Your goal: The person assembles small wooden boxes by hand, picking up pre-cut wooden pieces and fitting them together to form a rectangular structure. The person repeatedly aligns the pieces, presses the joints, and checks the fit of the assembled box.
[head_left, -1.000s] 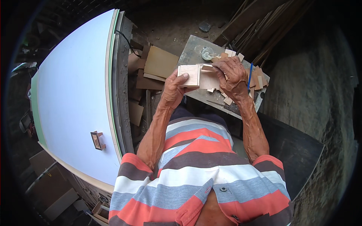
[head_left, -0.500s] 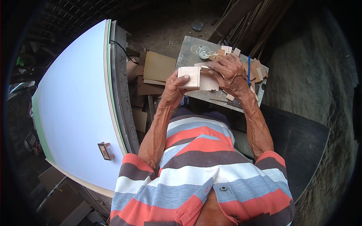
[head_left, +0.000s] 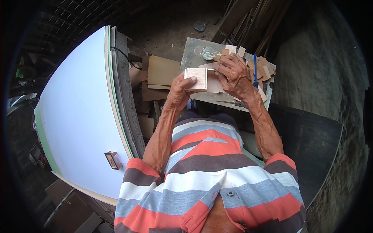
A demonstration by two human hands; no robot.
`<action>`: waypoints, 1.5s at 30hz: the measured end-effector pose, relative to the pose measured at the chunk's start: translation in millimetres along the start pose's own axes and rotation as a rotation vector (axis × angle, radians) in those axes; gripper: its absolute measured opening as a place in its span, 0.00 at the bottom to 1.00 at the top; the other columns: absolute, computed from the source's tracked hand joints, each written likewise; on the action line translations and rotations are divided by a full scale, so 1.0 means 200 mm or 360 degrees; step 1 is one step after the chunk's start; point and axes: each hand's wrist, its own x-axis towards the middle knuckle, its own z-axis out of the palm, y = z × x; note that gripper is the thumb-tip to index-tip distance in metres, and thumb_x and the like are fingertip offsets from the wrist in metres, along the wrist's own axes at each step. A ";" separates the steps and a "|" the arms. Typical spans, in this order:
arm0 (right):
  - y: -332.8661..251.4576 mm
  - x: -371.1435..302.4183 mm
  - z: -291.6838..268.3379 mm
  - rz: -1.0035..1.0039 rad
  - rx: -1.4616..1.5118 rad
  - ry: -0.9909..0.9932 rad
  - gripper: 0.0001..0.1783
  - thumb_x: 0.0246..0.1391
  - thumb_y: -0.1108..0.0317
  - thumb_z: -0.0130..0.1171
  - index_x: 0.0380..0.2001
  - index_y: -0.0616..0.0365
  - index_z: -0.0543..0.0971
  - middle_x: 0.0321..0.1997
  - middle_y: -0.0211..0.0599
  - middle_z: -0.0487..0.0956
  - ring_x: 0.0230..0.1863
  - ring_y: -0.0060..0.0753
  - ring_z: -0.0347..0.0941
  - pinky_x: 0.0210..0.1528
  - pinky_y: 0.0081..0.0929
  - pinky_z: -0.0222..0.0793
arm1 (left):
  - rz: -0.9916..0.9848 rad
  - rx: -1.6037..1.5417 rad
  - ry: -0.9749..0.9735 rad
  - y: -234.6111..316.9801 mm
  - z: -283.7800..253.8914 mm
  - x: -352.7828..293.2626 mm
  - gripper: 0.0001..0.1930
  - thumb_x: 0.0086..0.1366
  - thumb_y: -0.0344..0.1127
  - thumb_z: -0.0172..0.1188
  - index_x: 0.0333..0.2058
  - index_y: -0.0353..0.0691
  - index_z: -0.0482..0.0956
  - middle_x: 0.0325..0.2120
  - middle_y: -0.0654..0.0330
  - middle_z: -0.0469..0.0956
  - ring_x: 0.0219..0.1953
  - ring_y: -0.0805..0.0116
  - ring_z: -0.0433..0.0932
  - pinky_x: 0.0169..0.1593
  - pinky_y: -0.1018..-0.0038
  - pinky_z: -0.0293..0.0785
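Observation:
My left hand grips a small pale wooden box, its thumb lying across the front face and its other fingers mostly hidden behind. At the box's upper right edge, my right hand pinches a thin wooden strip between bent fingers. The strip's left end meets or nearly meets the box; I cannot tell whether they touch. Below both hands, a pale thin wood sheet lies on the grey work board, partly covered by the box and fingers.
A small clear dish sits at the board's far side. Wood offcuts and a blue-handled tool lie right of my hand. A large white panel fills the left, bearing a small wooden frame-like piece. Brown boards lie between.
The strip in my right hand has levelled slightly along the box's upper edge. My left hand keeps its grip on the box. The whole view has shifted a little.

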 end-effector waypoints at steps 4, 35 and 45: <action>0.00 -0.01 0.01 -0.0091 -0.0016 0.0182 0.09 0.41 0.72 0.65 0.31 0.58 0.82 0.34 0.34 0.77 0.44 0.40 0.73 0.54 0.39 0.65 | 0.0027 0.0021 -0.0015 -0.02 0.01 0.00 0.24 0.61 0.35 0.60 0.54 0.29 0.68 0.45 0.53 0.78 0.44 0.67 0.81 0.49 0.67 0.82; -0.16 -0.56 0.00 0.1226 0.1303 -0.0339 0.12 0.59 0.69 0.59 0.42 0.65 0.81 0.32 0.35 0.82 0.32 0.21 0.75 0.35 0.23 0.72 | -0.0582 0.0684 -0.0369 -0.09 0.08 -0.23 0.31 0.56 0.47 0.70 0.51 0.30 0.75 0.39 0.57 0.81 0.39 0.73 0.79 0.45 0.77 0.75; -0.18 -0.53 -0.01 0.1082 0.1104 -0.0215 0.15 0.56 0.72 0.60 0.47 0.64 0.77 0.36 0.41 0.81 0.38 0.27 0.77 0.40 0.24 0.73 | -0.0536 0.0968 -0.0193 -0.11 0.14 -0.31 0.24 0.59 0.43 0.67 0.48 0.30 0.79 0.35 0.58 0.82 0.36 0.74 0.79 0.42 0.76 0.76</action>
